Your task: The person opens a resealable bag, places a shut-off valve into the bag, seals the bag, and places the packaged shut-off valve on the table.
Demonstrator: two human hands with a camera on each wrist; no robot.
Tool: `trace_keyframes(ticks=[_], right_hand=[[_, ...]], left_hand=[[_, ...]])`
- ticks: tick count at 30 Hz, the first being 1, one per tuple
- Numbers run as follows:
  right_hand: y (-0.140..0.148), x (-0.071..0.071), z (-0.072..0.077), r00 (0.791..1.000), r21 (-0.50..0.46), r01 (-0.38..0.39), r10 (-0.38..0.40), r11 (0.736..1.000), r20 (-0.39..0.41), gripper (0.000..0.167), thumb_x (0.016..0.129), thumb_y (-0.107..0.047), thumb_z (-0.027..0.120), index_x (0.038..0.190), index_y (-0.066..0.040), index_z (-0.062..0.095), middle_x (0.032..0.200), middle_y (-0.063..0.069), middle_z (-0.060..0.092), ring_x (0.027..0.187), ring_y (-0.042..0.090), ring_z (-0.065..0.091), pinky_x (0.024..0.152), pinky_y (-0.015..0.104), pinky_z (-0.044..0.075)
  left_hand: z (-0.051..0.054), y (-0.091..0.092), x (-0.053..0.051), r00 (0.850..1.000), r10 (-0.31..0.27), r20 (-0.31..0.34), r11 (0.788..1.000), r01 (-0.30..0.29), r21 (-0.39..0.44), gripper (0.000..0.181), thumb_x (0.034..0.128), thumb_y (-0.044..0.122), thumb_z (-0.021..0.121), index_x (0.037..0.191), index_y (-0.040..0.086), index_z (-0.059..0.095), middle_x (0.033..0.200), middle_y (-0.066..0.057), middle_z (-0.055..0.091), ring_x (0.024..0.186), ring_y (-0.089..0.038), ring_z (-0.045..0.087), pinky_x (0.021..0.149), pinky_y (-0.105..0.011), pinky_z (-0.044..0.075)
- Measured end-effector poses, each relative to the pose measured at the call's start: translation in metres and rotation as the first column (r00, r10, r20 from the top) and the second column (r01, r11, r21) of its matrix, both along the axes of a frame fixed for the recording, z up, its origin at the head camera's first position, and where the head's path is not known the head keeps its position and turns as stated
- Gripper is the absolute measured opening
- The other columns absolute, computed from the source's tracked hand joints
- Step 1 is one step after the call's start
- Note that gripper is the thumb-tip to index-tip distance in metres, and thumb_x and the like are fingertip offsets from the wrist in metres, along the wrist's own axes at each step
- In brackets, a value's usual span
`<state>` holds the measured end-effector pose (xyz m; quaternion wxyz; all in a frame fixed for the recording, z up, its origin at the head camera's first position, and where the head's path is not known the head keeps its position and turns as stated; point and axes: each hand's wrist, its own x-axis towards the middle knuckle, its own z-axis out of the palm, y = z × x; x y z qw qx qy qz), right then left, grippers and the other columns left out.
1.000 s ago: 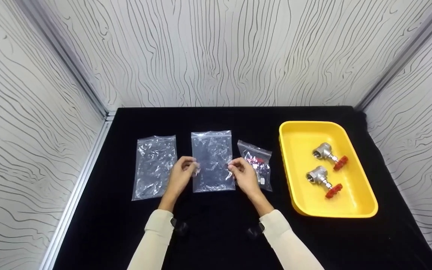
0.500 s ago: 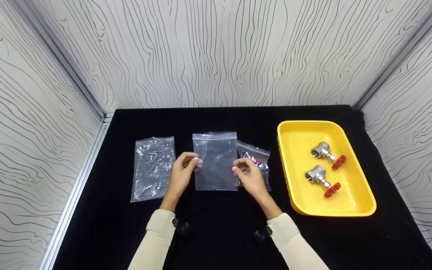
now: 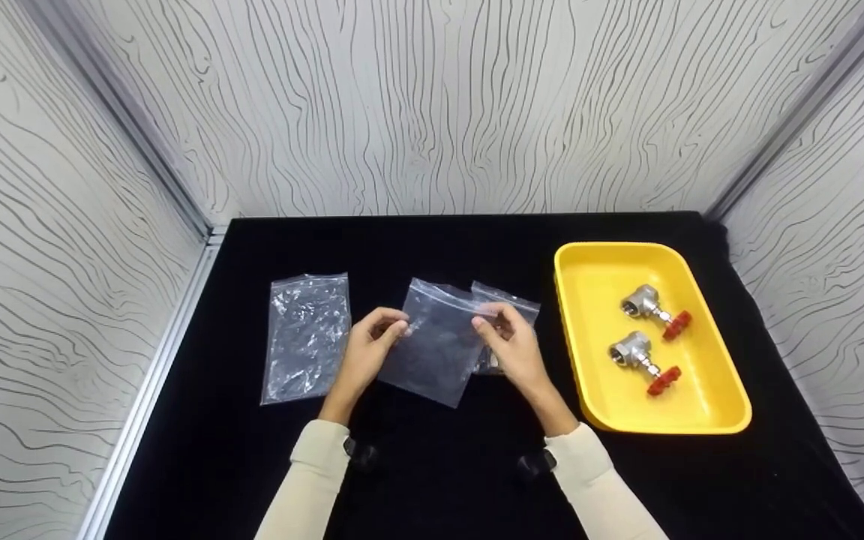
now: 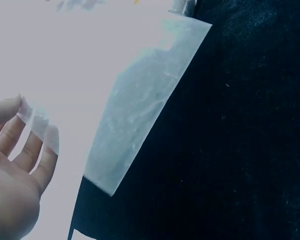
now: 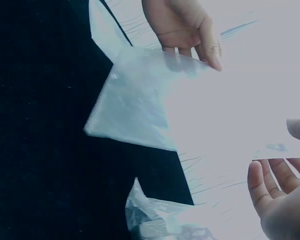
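Note:
A clear zip-lock bag [image 3: 436,349] is held between the two hands above the black cloth, tilted with its zip edge toward the upper right. My left hand [image 3: 372,341] pinches the bag's left edge with thumb and fingertips. At its upper right corner, my right hand [image 3: 514,341] pinches it near the zip. In the left wrist view the left hand [image 4: 20,165] has thumb and fingers on the film, much of which is washed out by glare. The right wrist view shows the right hand [image 5: 285,185] pinching the film, with the bag [image 5: 135,100] stretched toward the left hand [image 5: 185,27].
Another clear zip-lock bag [image 3: 306,337] lies flat at left. Partly behind the right hand is a filled bag [image 3: 489,364]. A yellow tray [image 3: 578,382] at right holds two metal valves, an upper valve [image 3: 646,301] and a lower valve [image 3: 636,351], with red handwheels.
The bag has come up off the cloth and turned clockwise, its zip edge now slanting. My right hand has shifted right and up along it to the top corner; the left hand moved slightly right.

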<state>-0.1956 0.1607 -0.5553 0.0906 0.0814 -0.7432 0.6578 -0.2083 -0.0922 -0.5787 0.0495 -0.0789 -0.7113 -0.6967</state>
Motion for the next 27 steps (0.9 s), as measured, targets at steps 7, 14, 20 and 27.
trace_keyframes(ticks=[7, 14, 20, 27], right_hand=[[0.002, 0.007, 0.004, 1.0, -0.003, -0.009, 0.009, 1.0, -0.014, 0.014, 0.097, 0.0, 0.074, 0.108, 0.008, 0.068, 0.082, 0.014, 0.068, 0.066, 0.008, 0.061, 0.06, 0.018, 0.051], [0.003, 0.012, 0.002, 0.999, -0.039, 0.006, -0.004, 0.999, 0.035, 0.013, 0.097, 0.002, 0.074, 0.105, 0.008, 0.065, 0.082, 0.015, 0.067, 0.064, 0.016, 0.063, 0.057, 0.021, 0.054], [0.002, 0.016, 0.001, 0.998, -0.056, 0.03, -0.026, 0.998, 0.062, 0.016, 0.097, 0.003, 0.073, 0.109, 0.009, 0.063, 0.09, 0.015, 0.068, 0.067, 0.009, 0.066, 0.057, 0.024, 0.058], [-0.003, 0.02, -0.001, 0.998, -0.123, 0.007, 0.001, 0.992, 0.063, 0.02, 0.097, 0.007, 0.07, 0.112, 0.014, 0.058, 0.095, 0.018, 0.068, 0.075, 0.014, 0.07, 0.064, 0.031, 0.064]], left_hand=[[0.002, -0.001, 0.001, 1.0, 0.013, -0.011, 0.999, -0.013, -0.04, 0.013, 0.0998, 0.008, 0.073, 0.11, -0.001, 0.076, 0.093, -0.022, 0.075, 0.083, -0.011, 0.069, 0.074, -0.02, 0.055], [0.003, 0.003, 0.0, 0.997, 0.058, -0.042, 0.994, -0.061, -0.087, 0.017, 0.099, 0.009, 0.075, 0.115, 0.002, 0.076, 0.107, -0.017, 0.077, 0.095, -0.013, 0.07, 0.084, -0.02, 0.057], [0.007, 0.011, 0.001, 0.978, 0.147, -0.147, 0.973, -0.17, -0.156, 0.018, 0.0951, -0.001, 0.075, 0.113, 0.002, 0.075, 0.114, -0.014, 0.07, 0.104, -0.025, 0.069, 0.088, -0.025, 0.059], [0.018, 0.025, 0.008, 0.976, 0.082, -0.202, 0.977, -0.119, -0.179, 0.017, 0.0962, -0.001, 0.073, 0.111, 0.005, 0.075, 0.109, -0.011, 0.07, 0.099, -0.029, 0.068, 0.083, -0.026, 0.057]])
